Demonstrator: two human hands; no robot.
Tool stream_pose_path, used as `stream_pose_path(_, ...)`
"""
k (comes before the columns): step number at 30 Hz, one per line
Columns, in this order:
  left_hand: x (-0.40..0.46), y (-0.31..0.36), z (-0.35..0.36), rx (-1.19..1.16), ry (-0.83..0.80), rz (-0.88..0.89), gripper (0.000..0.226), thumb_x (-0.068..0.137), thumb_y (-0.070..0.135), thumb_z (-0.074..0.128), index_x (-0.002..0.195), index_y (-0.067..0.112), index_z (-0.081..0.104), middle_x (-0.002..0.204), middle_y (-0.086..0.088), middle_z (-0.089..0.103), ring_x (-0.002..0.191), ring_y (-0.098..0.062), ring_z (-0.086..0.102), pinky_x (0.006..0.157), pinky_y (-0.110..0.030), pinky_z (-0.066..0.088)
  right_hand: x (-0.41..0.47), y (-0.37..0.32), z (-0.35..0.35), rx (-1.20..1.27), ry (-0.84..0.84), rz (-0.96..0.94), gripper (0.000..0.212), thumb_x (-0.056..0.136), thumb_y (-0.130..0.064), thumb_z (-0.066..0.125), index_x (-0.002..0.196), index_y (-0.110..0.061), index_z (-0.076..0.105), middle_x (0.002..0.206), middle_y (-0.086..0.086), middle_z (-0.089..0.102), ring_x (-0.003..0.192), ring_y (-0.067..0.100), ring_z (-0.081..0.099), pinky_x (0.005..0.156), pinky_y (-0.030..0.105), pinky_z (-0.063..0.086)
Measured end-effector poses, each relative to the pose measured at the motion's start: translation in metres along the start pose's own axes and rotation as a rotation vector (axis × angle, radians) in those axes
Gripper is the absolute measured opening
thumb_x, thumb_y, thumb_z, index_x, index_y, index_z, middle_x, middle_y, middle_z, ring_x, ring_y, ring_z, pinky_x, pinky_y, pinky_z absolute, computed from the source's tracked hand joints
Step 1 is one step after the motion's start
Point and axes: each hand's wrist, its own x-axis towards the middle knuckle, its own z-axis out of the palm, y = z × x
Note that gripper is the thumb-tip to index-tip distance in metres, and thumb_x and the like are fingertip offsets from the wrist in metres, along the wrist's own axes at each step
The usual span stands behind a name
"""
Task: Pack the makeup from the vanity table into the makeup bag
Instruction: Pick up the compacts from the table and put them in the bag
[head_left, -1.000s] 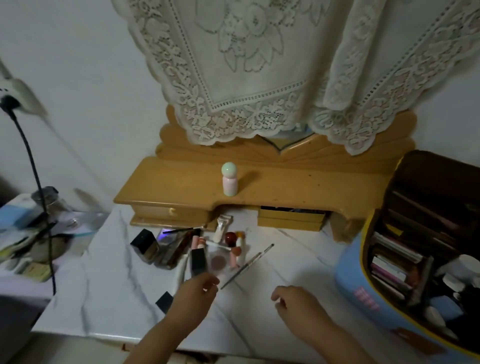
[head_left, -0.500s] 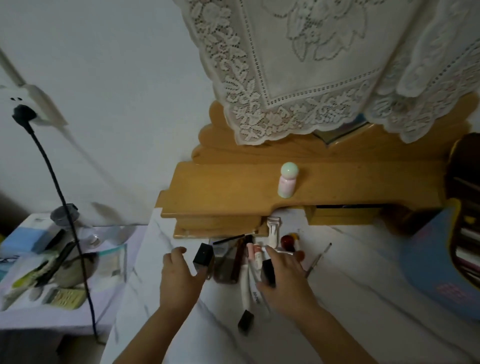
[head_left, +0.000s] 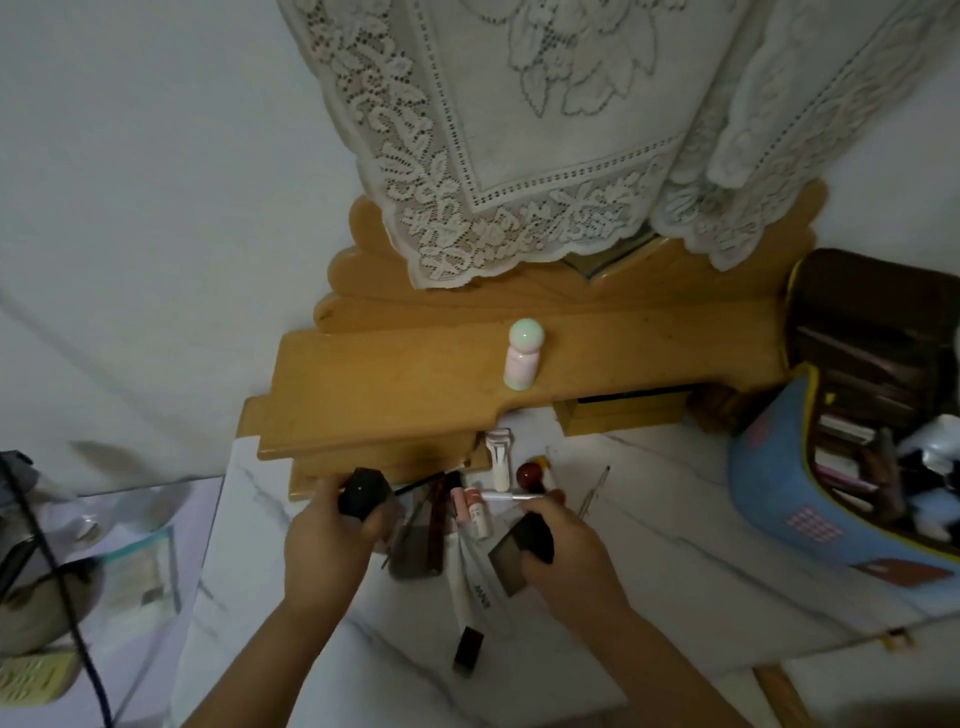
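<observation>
Far left there's a low side table (head_left: 171, 519) with clutter and one black cable (head_left: 57, 587) running down across it. Next over is the marble vanity top (head_left: 675, 582), where the makeup sits in one loose pile just near the wooden shelf (head_left: 415, 395).

Left hand (head_left: 324, 551) has its fingers curled round one dark faceted bottle (head_left: 363, 492), thumb on the left side, the other fingers wrapped over the right, so the bottle pokes out at the far end of the fist. Whether it's lifted off the top I can't tell.

Between the hands: one brownish flat case (head_left: 415, 540), two small pink tubes (head_left: 470, 512) side by side, one long white tube (head_left: 472, 587) with a black cap (head_left: 467, 649) pointing toward the near edge, one white curler-looking thing (head_left: 500, 460) farther back, one dark red round cap (head_left: 530, 475), and one thin brush (head_left: 592, 493) off to the right.

Right hand (head_left: 566, 556) is clamped on one dark square compact (head_left: 519, 551), thumb on top near its right edge, fingertips curled over the far edge, the compact sticking out left of the palm.

On the shelf stands one pink bottle (head_left: 522, 361) with a pale green ball top, upright. A lace cloth (head_left: 545, 130) hangs above it.

Far right, one blue bag (head_left: 769, 483) sits open, already stuffed with stuff, well apart from both hands.
</observation>
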Motion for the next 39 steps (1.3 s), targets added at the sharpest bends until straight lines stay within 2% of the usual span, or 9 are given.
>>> stream_pose_path(8, -0.02, 0.085, 0.026, -0.379, -0.133, 0.1, 0.016, 0.081, 0.014, 0.068, 0.084, 0.02, 0.053, 0.077, 0.006, 0.059, 0.07, -0.01, 0.057, 0.057, -0.022, 0.043, -0.023, 0.012, -0.059, 0.186, 0.147, 0.018, 0.042, 0.077, -0.005, 0.059, 0.1, -0.039, 0.051, 0.091, -0.012, 0.058, 0.091, 0.013, 0.057, 0.073, 0.019, 0.045)
stream_pose_path(12, -0.039, 0.123, 0.067, -0.475, -0.205, 0.138, 0.01, 0.085, 0.015, 0.063, 0.088, 0.021, 0.055, 0.084, 0.008, 0.061, 0.078, -0.004, 0.058, 0.062, -0.021, 0.042, -0.036, 0.038, -0.1, 0.193, 0.215, 0.031, 0.042, 0.08, -0.009, 0.06, 0.119, -0.022, 0.054, 0.1, -0.004, 0.059, 0.095, 0.014, 0.058, 0.079, 0.027, 0.049)
stream_pose_path(16, -0.059, 0.163, 0.115, -0.487, -0.293, 0.139, 0.012, 0.088, 0.018, 0.059, 0.092, 0.026, 0.052, 0.087, -0.003, 0.064, 0.079, -0.017, 0.063, 0.068, -0.033, 0.051, -0.049, 0.075, -0.148, 0.185, 0.274, 0.03, 0.042, 0.082, -0.011, 0.06, 0.122, -0.022, 0.053, 0.097, -0.01, 0.054, 0.094, 0.01, 0.056, 0.078, 0.023, 0.049)
stream_pose_path(20, -0.083, 0.208, 0.166, -0.428, -0.317, 0.161, 0.019, 0.093, 0.024, 0.05, 0.112, 0.022, 0.046, 0.095, -0.008, 0.062, 0.077, -0.022, 0.059, 0.06, -0.031, 0.046, -0.06, 0.119, -0.2, 0.203, 0.295, 0.041, 0.04, 0.084, -0.012, 0.059, 0.12, -0.028, 0.052, 0.094, -0.018, 0.052, 0.088, 0.001, 0.054, 0.068, 0.008, 0.043)
stream_pose_path(24, -0.103, 0.25, 0.212, -0.408, -0.356, 0.198, 0.03, 0.097, 0.024, 0.04, 0.127, 0.028, 0.038, 0.079, -0.007, 0.06, 0.06, -0.018, 0.053, 0.05, -0.027, 0.038, -0.066, 0.161, -0.249, 0.189, 0.33, 0.018, 0.038, 0.083, -0.011, 0.06, 0.114, -0.032, 0.053, 0.09, -0.017, 0.054, 0.081, 0.001, 0.053, 0.064, 0.005, 0.039)
stream_pose_path(27, -0.108, 0.27, 0.241, -0.362, -0.338, 0.229, 0.035, 0.099, 0.02, 0.036, 0.133, 0.024, 0.04, 0.106, -0.026, 0.06, 0.084, -0.034, 0.059, 0.067, -0.039, 0.046, -0.069, 0.187, -0.277, 0.181, 0.358, 0.009, 0.031, 0.082, -0.008, 0.061, 0.102, -0.031, 0.056, 0.088, -0.003, 0.061, 0.08, 0.013, 0.058, 0.069, 0.021, 0.048)
stream_pose_path(29, -0.106, 0.275, 0.259, -0.323, -0.29, 0.258, 0.034, 0.099, 0.016, 0.035, 0.131, 0.021, 0.044, 0.118, -0.017, 0.057, 0.103, -0.03, 0.056, 0.076, -0.033, 0.042, -0.069, 0.203, -0.291, 0.188, 0.378, 0.022, 0.032, 0.082, -0.008, 0.062, 0.108, -0.026, 0.058, 0.091, -0.005, 0.061, 0.084, 0.008, 0.059, 0.069, 0.012, 0.049)
stream_pose_path(32, -0.095, 0.279, 0.278, -0.276, -0.246, 0.255, 0.031, 0.098, 0.013, 0.035, 0.122, 0.02, 0.053, 0.119, -0.011, 0.054, 0.102, -0.022, 0.052, 0.079, -0.027, 0.037, -0.064, 0.219, -0.306, 0.237, 0.404, 0.025, 0.041, 0.082, -0.007, 0.061, 0.11, -0.035, 0.052, 0.093, -0.025, 0.053, 0.088, -0.014, 0.053, 0.069, 0.0, 0.043)
stream_pose_path(39, -0.064, 0.307, 0.302, -0.091, -0.222, 0.239, 0.023, 0.094, 0.031, 0.044, 0.113, 0.024, 0.054, 0.121, -0.01, 0.047, 0.096, -0.025, 0.052, 0.076, -0.032, 0.041, -0.025, 0.231, -0.326, 0.348, 0.523, 0.077, 0.039, 0.083, -0.01, 0.063, 0.107, -0.038, 0.052, 0.094, -0.019, 0.056, 0.095, 0.004, 0.058, 0.082, 0.02, 0.053)
